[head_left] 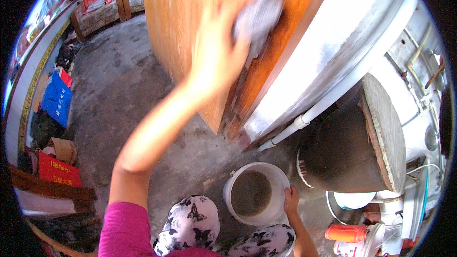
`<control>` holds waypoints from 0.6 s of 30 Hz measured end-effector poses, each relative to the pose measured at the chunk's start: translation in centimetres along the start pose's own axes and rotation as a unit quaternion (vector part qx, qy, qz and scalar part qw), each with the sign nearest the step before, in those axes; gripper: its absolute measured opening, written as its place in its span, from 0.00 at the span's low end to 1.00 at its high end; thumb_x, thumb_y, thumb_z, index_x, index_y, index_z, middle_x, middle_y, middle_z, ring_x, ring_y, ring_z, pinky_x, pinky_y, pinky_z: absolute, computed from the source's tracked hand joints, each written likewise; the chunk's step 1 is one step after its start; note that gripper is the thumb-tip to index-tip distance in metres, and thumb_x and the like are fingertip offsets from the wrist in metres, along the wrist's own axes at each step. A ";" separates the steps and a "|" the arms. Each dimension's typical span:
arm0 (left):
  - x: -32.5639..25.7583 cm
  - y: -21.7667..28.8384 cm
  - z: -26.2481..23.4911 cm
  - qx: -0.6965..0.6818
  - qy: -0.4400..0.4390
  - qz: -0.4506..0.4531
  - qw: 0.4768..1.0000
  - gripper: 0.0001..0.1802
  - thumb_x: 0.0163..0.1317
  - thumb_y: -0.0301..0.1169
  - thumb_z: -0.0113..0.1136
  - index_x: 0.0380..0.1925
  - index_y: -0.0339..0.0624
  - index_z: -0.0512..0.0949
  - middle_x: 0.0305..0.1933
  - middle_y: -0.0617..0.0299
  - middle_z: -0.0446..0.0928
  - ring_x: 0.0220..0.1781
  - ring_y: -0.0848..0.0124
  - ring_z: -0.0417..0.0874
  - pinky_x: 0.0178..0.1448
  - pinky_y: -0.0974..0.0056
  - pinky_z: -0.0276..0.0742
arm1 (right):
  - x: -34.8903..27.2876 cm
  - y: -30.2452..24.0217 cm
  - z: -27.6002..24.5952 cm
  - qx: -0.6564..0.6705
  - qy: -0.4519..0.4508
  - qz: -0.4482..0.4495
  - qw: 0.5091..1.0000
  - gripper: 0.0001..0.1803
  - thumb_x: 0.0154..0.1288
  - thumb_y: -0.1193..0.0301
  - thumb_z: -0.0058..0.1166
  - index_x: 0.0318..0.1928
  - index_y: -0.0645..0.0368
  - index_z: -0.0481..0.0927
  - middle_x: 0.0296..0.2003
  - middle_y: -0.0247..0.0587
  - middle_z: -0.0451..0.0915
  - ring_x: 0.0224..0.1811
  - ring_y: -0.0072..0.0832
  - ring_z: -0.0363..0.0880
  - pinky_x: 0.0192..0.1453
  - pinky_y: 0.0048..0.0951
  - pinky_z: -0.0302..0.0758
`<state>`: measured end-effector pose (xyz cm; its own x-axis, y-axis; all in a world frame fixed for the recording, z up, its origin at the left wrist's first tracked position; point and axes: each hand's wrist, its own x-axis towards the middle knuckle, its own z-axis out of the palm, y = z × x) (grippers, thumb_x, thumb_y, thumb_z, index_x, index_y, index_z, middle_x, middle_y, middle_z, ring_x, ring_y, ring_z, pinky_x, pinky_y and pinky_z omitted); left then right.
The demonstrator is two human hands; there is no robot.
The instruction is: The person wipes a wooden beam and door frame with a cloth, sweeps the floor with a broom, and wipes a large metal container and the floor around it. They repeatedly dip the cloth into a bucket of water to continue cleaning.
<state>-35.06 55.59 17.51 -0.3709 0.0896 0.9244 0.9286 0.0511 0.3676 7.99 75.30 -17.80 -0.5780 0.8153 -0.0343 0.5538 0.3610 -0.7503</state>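
My left hand (pixel 216 50) is raised in front of me, smeared by motion, with its fingers around a grey cloth (pixel 259 16). The cloth is against the edge where a wooden door (pixel 176 24) meets its orange-brown wooden frame (pixel 266 69). Low down, my right hand (pixel 291 201) grips the right side of a white bucket (pixel 277 181) at its rim. Murky brown water (pixel 251 193) stands in the bucket, which is on the floor just beyond my knees.
A white pipe (pixel 328 102) runs along the wall's base. Right of the bucket stands a large dark vat (pixel 333 147) with a slab-like top. An orange bottle (pixel 346 232) lies at lower right. Bags (pixel 57 97) and boxes line the left wall; an armchair (pixel 97 16) stands far left.
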 end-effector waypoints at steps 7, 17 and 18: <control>17.4 5.1 1.2 0.216 0.030 0.106 0.970 0.19 0.67 0.26 0.52 0.58 0.37 0.75 0.56 0.32 0.75 0.53 0.41 0.81 0.59 0.48 0.79 | 0.0 -1.1 2.1 0.017 0.000 -0.001 1.000 0.18 0.71 0.62 0.51 0.48 0.66 0.79 0.38 0.50 0.83 0.41 0.37 0.80 0.50 0.38 0.75; -1.5 1.1 3.0 0.113 -0.134 -0.077 0.982 0.34 0.59 0.26 0.60 0.68 0.40 0.66 0.56 0.36 0.72 0.54 0.38 0.79 0.57 0.45 0.76 | 0.1 0.5 2.1 0.060 0.000 0.005 0.998 0.17 0.73 0.64 0.50 0.48 0.67 0.80 0.39 0.44 0.84 0.43 0.30 0.80 0.50 0.33 0.74; -3.1 0.3 3.0 0.090 -0.151 -0.099 0.979 0.35 0.59 0.26 0.60 0.69 0.41 0.64 0.58 0.35 0.71 0.55 0.35 0.79 0.57 0.43 0.76 | 0.3 0.6 2.2 0.055 0.000 0.007 0.998 0.17 0.72 0.64 0.49 0.49 0.67 0.80 0.40 0.44 0.84 0.43 0.29 0.79 0.51 0.32 0.74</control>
<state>-33.63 58.26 14.43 -0.5565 0.3493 0.7538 0.8302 0.2698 0.4879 6.86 74.77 -19.68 -0.5702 0.8203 -0.0452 0.4927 0.2974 -0.8178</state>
